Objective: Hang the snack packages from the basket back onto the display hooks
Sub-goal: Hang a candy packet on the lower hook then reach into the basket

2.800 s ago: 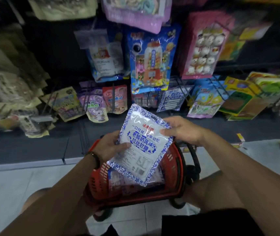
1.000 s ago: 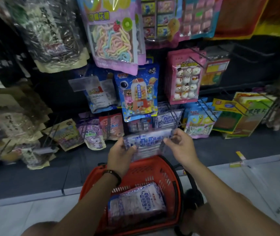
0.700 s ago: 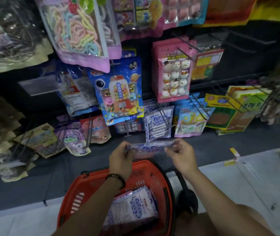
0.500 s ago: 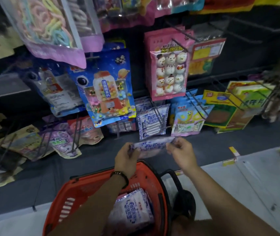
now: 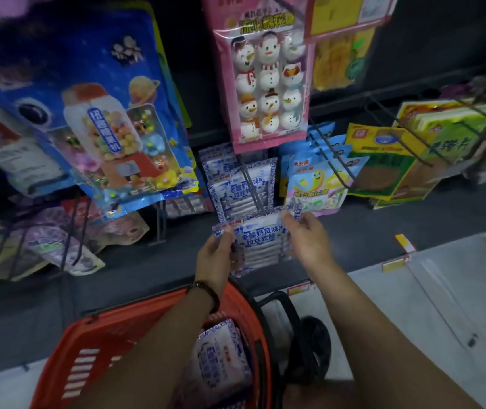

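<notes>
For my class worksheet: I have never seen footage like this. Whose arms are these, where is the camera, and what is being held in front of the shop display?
There is no machine here: a person wears one wide-angle camera on the head, looking forward and down, so both bare arms reach in from below. The left hand and right hand pinch the upper corners of a blue-and-white patterned snack packet, held just below a black wire display hook that carries matching packets. Below them is a red plastic shopping basket holding another blue-and-white packet.
</notes>
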A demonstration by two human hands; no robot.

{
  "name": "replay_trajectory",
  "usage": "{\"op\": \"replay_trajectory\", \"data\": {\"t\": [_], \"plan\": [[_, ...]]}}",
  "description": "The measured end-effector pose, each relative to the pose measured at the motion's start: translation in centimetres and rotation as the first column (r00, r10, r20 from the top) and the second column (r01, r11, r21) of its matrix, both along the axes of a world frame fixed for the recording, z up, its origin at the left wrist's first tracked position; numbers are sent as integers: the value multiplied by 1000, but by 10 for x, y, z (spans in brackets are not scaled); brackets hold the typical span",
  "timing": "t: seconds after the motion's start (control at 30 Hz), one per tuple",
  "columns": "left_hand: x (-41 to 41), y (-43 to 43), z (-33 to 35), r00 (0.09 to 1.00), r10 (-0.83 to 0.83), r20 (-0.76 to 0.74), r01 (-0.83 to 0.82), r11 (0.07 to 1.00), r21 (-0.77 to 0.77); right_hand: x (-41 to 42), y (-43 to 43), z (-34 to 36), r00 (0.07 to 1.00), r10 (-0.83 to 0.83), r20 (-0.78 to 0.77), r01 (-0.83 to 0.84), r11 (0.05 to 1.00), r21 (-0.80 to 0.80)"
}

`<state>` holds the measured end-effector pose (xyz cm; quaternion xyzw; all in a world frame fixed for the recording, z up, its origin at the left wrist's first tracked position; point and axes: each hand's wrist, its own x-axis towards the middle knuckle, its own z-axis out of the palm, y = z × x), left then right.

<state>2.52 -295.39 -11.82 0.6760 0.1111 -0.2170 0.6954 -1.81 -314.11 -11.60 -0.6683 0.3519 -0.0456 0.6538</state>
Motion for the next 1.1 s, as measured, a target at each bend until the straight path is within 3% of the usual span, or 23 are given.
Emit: {"op": "replay_trajectory", "data": {"t": [0.5, 0.6, 0.77, 0.97, 1.1], "plan": [[39, -28, -8, 989, 124, -78, -121, 992, 34, 23, 7, 2, 990, -134, -47, 134, 991, 1], [56, -35, -7, 986, 154, -70, -152, 988, 32, 22, 9, 2, 995, -28, -98, 20, 996, -86], [76, -44, -9, 984, 174, -39, -172, 984, 42, 18, 16, 2, 931, 289, -221, -324, 935, -142], [86, -40, -20, 987, 145, -73, -145, 989, 4, 8, 31, 8, 741, 551, -384, -655, 720, -230], [73, -20, -14, 977, 192, -90, -198, 978, -59, 0, 46, 15, 661, 598, -453, -745, 598, -296]]}}
